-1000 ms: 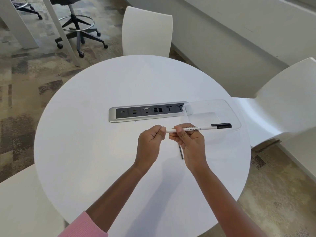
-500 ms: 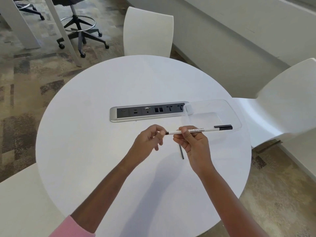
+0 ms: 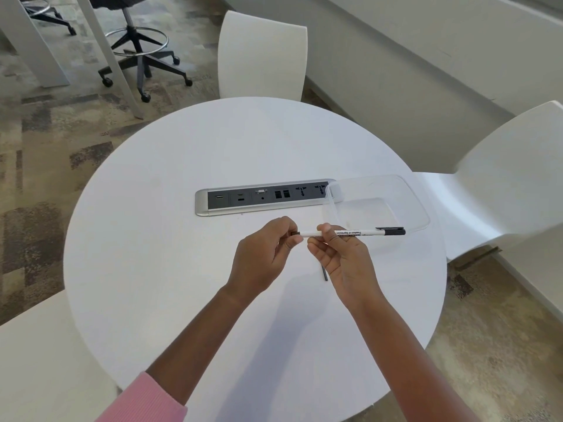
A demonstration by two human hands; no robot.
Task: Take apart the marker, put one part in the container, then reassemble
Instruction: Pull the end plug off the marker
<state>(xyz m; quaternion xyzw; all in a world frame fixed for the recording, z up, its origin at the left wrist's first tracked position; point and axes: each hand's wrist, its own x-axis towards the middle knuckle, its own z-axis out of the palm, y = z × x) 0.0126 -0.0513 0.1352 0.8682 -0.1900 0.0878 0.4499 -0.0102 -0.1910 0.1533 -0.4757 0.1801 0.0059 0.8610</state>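
A slim white marker (image 3: 350, 233) with a black cap at its right end is held level above the round white table (image 3: 182, 166). My right hand (image 3: 341, 263) grips its barrel near the left end. My left hand (image 3: 262, 254) pinches the small dark end piece (image 3: 295, 233) at the marker's left tip with thumb and fingers. A thin dark rod (image 3: 325, 273) lies on the table, partly hidden under my right hand. A clear plastic container (image 3: 377, 205) sits on the table just behind the marker's capped end.
A silver and black socket strip (image 3: 262, 197) is set into the table's middle, its right end under the container's corner. White chairs stand at the far side (image 3: 262, 56), at the right (image 3: 502, 190) and at the near left. A wheeled stool (image 3: 140, 50) stands on the carpet.
My left hand has opened from a closed fist around the marker's left end to a fingertip pinch on the dark end piece. The marker has stayed level in my right hand.
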